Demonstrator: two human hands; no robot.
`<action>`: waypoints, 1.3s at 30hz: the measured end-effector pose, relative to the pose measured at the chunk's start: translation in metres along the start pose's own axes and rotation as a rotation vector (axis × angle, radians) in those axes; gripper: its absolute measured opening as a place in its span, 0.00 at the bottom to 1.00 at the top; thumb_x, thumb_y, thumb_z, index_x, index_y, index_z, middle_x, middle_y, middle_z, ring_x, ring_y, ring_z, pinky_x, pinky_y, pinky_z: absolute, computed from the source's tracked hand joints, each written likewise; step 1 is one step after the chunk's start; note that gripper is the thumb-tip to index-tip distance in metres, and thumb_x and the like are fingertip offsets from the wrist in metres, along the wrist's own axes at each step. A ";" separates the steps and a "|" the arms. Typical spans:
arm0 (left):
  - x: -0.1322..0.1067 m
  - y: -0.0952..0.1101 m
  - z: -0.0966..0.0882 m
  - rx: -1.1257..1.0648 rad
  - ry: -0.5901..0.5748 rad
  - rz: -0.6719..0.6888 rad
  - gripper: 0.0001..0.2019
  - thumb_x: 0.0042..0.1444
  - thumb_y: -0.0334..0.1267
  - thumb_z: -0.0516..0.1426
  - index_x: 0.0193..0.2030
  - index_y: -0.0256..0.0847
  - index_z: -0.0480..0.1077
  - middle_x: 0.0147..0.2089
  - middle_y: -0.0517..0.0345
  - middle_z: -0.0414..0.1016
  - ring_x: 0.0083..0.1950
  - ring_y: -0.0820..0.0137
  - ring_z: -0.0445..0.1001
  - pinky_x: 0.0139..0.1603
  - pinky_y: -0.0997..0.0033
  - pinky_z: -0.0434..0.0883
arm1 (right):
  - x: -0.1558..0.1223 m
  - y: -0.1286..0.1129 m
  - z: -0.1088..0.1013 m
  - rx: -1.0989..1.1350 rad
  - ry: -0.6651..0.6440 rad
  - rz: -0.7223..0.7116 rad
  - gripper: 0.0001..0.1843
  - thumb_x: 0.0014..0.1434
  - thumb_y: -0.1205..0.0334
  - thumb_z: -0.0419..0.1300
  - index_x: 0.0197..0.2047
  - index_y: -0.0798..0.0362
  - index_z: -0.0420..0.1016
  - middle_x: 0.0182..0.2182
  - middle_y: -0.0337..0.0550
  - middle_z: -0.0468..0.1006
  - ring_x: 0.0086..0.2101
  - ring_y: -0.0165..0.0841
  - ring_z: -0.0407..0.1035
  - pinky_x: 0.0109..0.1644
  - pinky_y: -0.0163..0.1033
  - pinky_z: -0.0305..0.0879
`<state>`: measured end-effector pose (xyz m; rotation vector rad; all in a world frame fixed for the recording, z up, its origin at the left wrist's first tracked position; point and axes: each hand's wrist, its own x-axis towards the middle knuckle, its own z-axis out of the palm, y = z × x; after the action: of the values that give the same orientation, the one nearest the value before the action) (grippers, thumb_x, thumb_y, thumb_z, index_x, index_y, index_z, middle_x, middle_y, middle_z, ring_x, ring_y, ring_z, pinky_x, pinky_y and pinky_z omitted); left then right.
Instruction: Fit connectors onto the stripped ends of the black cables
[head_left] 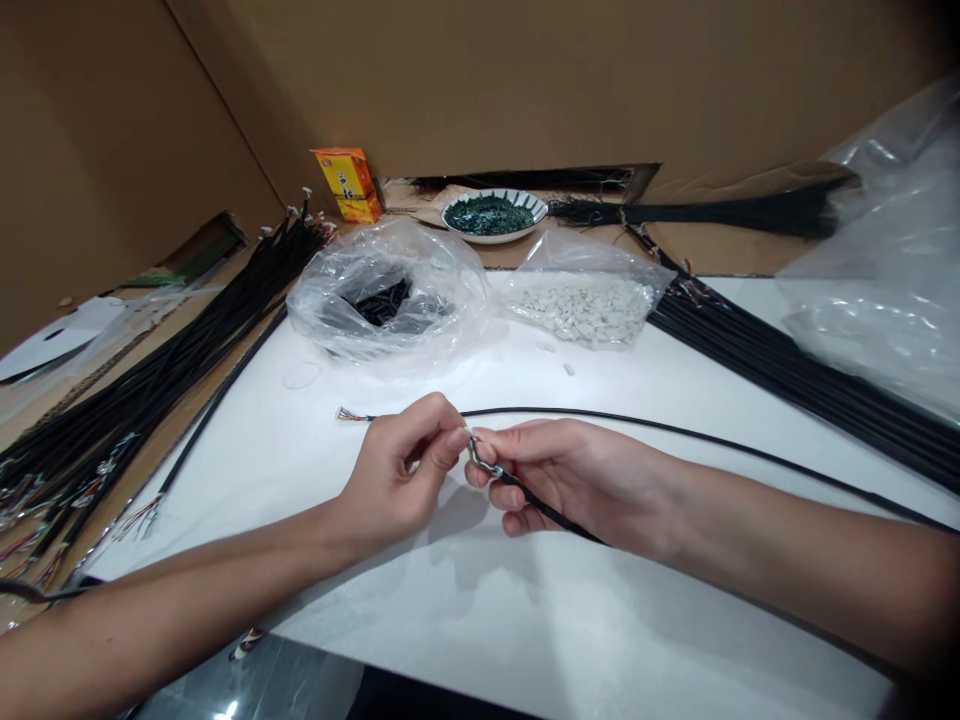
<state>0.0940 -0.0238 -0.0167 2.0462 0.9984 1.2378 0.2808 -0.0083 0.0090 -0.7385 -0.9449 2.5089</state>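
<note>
Inside table [637, 630] edges, with room nearside: gripping one cable [555, 515] in right hand [562, 460], pinching wires [478, 459] in left hand [401, 470], facing one plate [493, 238].

1. The cable [555, 515] in the right hand [574, 465] is sheathed in smooth, matt black, rubbery-looking material.
2. Beyond the left hand [386, 475], the open bag [450, 265] is made of thin, crumpled, glossy clear plastic.
3. Under both hands, a smooth white tabletop [675, 620] is seen, faintly glossy.
4. Beyond both hands, the wall [525, 80] is formed of matt brown cardboard, and a smooth, glazed-looking dish [537, 210] is seen.
</note>
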 end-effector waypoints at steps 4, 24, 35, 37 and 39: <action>0.001 0.000 -0.001 0.095 0.022 0.155 0.06 0.60 0.31 0.52 0.30 0.38 0.63 0.20 0.64 0.59 0.19 0.81 0.54 0.20 0.78 0.52 | -0.001 0.000 0.004 0.022 0.007 0.007 0.08 0.56 0.59 0.63 0.35 0.56 0.75 0.31 0.35 0.68 0.27 0.21 0.59 0.33 0.29 0.63; -0.003 0.002 -0.001 -0.121 0.000 0.016 0.08 0.63 0.36 0.50 0.32 0.39 0.61 0.17 0.67 0.56 0.19 0.81 0.54 0.21 0.77 0.53 | -0.003 -0.002 0.011 -0.005 0.035 -0.106 0.07 0.58 0.61 0.62 0.35 0.57 0.75 0.31 0.36 0.69 0.24 0.18 0.65 0.27 0.24 0.68; -0.005 0.001 -0.001 -0.094 0.052 -0.054 0.10 0.63 0.38 0.51 0.30 0.39 0.58 0.18 0.67 0.54 0.18 0.82 0.50 0.20 0.76 0.48 | -0.004 0.003 0.009 -0.659 0.275 -0.487 0.10 0.59 0.54 0.60 0.34 0.53 0.72 0.22 0.36 0.75 0.25 0.25 0.71 0.30 0.28 0.61; -0.005 0.002 0.000 -0.081 0.053 -0.041 0.10 0.63 0.38 0.51 0.30 0.39 0.57 0.18 0.67 0.53 0.18 0.82 0.50 0.20 0.77 0.48 | -0.006 0.003 0.009 -0.794 0.314 -0.518 0.09 0.59 0.55 0.60 0.35 0.52 0.72 0.23 0.36 0.75 0.27 0.27 0.71 0.30 0.30 0.62; -0.005 0.002 0.000 -0.073 0.045 -0.018 0.10 0.63 0.37 0.51 0.29 0.39 0.57 0.18 0.67 0.53 0.18 0.83 0.50 0.20 0.77 0.49 | -0.007 0.003 0.009 -0.910 0.346 -0.535 0.09 0.60 0.55 0.59 0.35 0.51 0.72 0.24 0.35 0.75 0.27 0.28 0.71 0.28 0.30 0.61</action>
<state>0.0935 -0.0287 -0.0180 1.9574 0.9761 1.2972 0.2810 -0.0187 0.0147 -0.9473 -1.8517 1.3702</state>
